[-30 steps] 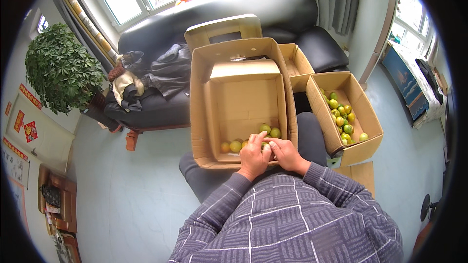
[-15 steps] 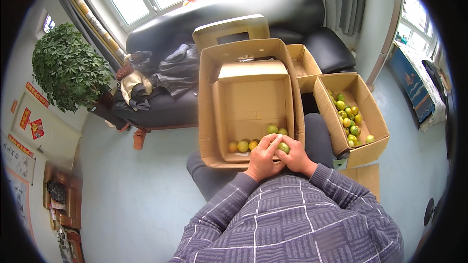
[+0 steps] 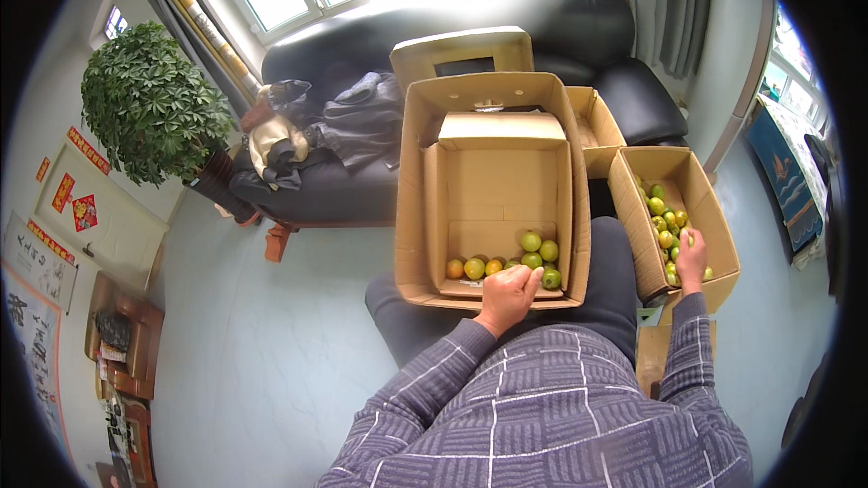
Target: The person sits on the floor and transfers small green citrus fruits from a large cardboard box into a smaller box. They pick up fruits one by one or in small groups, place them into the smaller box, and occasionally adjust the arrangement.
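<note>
A smaller open carton [image 3: 502,167] is set inside a large cardboard box [image 3: 416,244] at my lap. Along its near side lie several green and orange tomatoes [image 3: 474,268], bunched mostly in the near right corner. My left hand [image 3: 508,296] is over the near rim beside the green ones, its fingers curled closed; whatever they may hold is hidden. To the right, my right hand [image 3: 693,260] reaches into another open cardboard box [image 3: 714,208], down at a heap of green and yellowish tomatoes [image 3: 667,220]. Its fingertips are too small and partly hidden to read.
Behind the boxes stands a black sofa [image 3: 579,27] with dark clothing and bags [image 3: 362,122] on it. Another cardboard box [image 3: 597,122] sits between the two boxes. A potted plant [image 3: 154,99] is at the left, a cloth-covered table [image 3: 787,163] at the far right.
My hands have parted: the right one went from the lap box into the right box. The green tomato they held is out of them, and more green tomatoes show in the near right corner.
</note>
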`<state>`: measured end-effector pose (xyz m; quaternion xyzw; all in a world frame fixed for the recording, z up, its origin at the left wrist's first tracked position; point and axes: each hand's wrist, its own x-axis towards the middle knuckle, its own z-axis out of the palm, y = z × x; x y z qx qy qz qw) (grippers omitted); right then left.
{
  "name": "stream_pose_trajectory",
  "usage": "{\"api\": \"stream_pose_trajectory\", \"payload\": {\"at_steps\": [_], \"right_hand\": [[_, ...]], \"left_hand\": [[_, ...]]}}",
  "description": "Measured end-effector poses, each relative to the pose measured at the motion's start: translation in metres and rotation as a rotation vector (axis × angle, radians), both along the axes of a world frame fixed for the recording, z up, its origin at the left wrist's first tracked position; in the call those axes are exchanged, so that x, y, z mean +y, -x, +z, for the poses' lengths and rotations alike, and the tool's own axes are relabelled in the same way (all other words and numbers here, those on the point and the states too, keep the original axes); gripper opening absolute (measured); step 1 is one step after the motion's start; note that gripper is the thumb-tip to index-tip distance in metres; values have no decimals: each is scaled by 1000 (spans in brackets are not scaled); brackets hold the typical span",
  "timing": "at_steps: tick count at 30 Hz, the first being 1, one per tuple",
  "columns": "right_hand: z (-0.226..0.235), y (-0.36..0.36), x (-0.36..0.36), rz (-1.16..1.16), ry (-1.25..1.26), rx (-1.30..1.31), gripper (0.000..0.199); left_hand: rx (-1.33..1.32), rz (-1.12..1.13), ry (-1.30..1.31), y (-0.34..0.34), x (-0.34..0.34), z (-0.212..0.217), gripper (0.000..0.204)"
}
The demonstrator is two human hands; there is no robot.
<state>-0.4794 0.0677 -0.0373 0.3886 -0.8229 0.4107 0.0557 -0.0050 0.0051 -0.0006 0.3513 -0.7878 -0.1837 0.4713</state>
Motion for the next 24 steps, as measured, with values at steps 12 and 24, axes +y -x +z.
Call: {"api": "stream_pose_trajectory", "payload": {"at_steps": [12,24], "right_hand": [[33,-122,-9,459,403,-153,32],[52,-303,-5,1241,55,-1356,38]], "left_hand": [[-219,-185,236,1,-2,6,39],[-283,-318,518,7,15,53,73]]}}
